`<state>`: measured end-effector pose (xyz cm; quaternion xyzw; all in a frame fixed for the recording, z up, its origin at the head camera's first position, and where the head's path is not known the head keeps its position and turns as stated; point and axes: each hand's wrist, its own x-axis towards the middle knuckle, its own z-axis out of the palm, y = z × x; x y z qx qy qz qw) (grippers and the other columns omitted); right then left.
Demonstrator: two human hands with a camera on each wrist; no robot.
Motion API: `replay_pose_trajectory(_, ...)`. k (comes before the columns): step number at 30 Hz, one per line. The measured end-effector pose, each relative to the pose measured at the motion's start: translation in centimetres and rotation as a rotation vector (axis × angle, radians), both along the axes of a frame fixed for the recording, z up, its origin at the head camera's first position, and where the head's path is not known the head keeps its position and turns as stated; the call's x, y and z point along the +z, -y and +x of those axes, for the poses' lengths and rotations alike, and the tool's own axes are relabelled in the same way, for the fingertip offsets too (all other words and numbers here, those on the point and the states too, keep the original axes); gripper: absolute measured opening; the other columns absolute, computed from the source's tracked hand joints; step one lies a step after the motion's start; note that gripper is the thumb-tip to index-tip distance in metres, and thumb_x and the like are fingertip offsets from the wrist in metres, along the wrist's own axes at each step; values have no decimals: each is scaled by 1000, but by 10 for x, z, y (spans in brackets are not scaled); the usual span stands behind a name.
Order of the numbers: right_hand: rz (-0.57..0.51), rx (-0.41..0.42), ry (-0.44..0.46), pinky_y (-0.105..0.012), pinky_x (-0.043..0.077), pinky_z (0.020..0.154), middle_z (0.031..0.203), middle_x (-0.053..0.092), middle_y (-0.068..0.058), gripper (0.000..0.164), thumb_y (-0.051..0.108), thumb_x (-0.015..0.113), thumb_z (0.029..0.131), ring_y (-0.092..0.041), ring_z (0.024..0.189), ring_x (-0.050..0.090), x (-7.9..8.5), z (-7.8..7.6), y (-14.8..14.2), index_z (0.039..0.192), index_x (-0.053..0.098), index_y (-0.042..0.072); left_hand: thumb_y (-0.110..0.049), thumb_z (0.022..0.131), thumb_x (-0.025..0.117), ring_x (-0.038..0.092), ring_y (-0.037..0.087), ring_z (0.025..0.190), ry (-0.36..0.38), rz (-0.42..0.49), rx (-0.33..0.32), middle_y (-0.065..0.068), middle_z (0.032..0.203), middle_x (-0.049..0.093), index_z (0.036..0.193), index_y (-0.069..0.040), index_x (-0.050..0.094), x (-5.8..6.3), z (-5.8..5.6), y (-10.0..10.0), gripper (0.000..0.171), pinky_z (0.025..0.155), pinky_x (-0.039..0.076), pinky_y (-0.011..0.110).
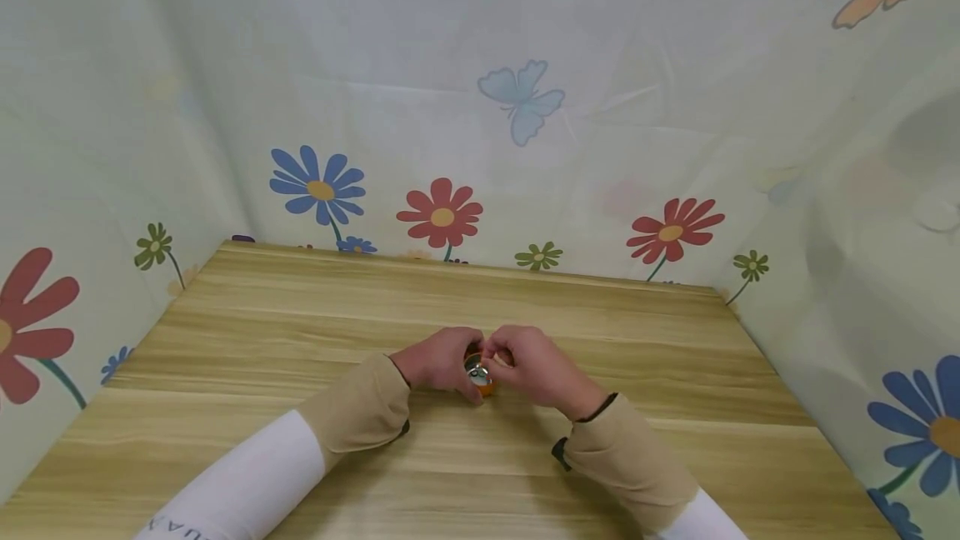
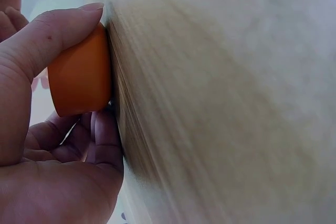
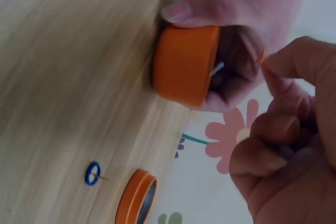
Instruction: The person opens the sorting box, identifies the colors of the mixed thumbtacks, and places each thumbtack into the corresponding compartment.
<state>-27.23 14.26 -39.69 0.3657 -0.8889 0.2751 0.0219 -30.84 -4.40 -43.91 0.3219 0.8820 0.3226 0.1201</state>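
Note:
My left hand (image 1: 444, 361) grips a round orange tin (image 3: 184, 66) on the wooden table, thumb on one side and fingers around the other. In the head view the tin's open top shows a shiny, silvery inside. A thin pale stick (image 3: 217, 68) pokes out past its rim in the right wrist view. Close over the opening, my right hand (image 1: 536, 365) pinches a tiny orange piece (image 3: 261, 57) between thumb and forefinger, its other fingers curled. Most of that piece is hidden by the fingertips.
On the table near the tin lie an orange ring-like lid (image 3: 134, 198) and a small blue disc with a pale centre and thin stem (image 3: 92, 173). A flower-printed cloth (image 1: 442, 107) hangs behind and beside the wooden table (image 1: 300, 290).

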Motion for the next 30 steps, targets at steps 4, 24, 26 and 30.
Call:
replay_pose_trajectory(4,107,-6,-68,-23,39,54,67,48,9,16,11,64,85,-6,59,42,-4,-2,6,76,58,22,-30,59,89,51,10,75,-37,-16,-8,-6,85,55,90,-19,55,1,0,0,48,65,45,24)
replay_pose_trajectory(24,222,74,-121,-23,35,51,58,47,8,24,6,63,84,-5,51,38,-15,-11,17,66,57,20,-26,60,89,52,9,73,-44,-13,-22,-9,83,55,91,-19,56,4,3,0,46,66,45,25)
replay_pose_trajectory(26,227,76,-118,-23,34,50,58,47,8,23,6,63,83,-5,50,38,-14,-11,18,65,57,20,-25,60,89,52,9,74,-40,-5,-22,-9,83,56,91,-19,56,4,3,0,46,66,45,25)
replay_pose_trajectory(30,248,77,-104,-22,32,49,55,44,9,25,6,63,82,-5,49,36,-12,-13,19,61,56,19,-25,59,90,52,9,74,-33,2,-26,-9,83,55,91,-19,56,2,2,0,47,66,45,25)
